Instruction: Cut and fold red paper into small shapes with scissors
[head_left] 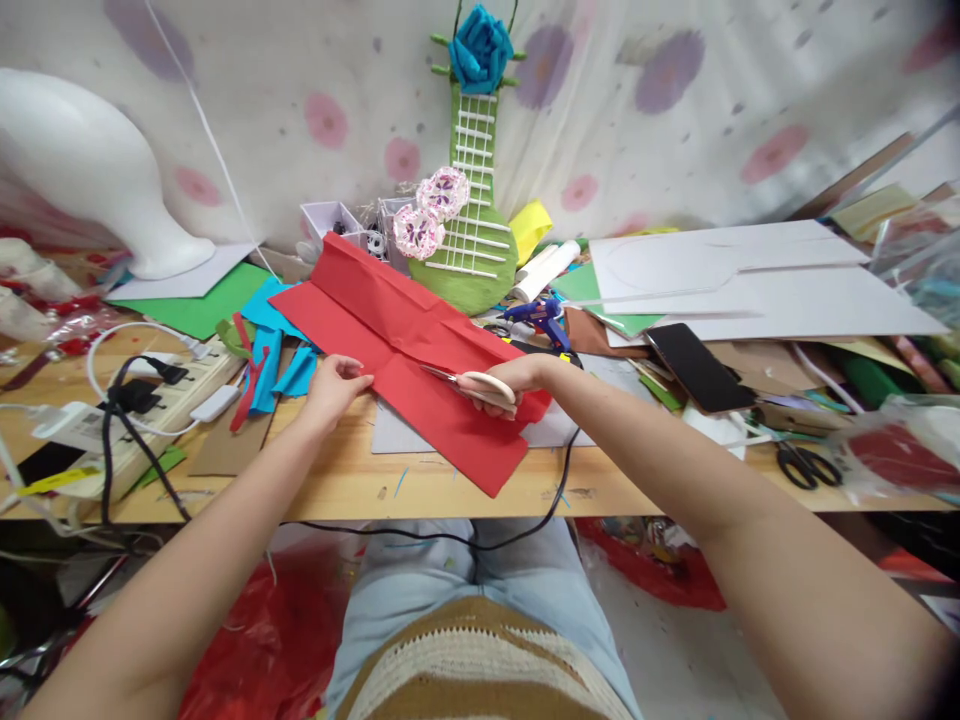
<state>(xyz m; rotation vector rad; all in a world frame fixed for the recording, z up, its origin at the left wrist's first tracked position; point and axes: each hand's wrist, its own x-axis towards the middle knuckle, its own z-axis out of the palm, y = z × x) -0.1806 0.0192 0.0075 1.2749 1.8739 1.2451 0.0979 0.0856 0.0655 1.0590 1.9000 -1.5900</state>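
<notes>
rt hand [521,373] holds scissors [448,377] at red ppr [409,345].

Before you is a light wooden table [330,492]. On it, left to right: a white power strip [169,410], brown cardboard [229,442], a grey sheet [396,430] partly covered by red paper [405,382], and black scissors [807,462].

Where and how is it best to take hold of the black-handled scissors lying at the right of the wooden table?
I would grip the loops of the black-handled scissors, coming from the front edge of the wooden table: the loops lie nearest that edge, while the blades, hard to make out, seem to point away.
</notes>
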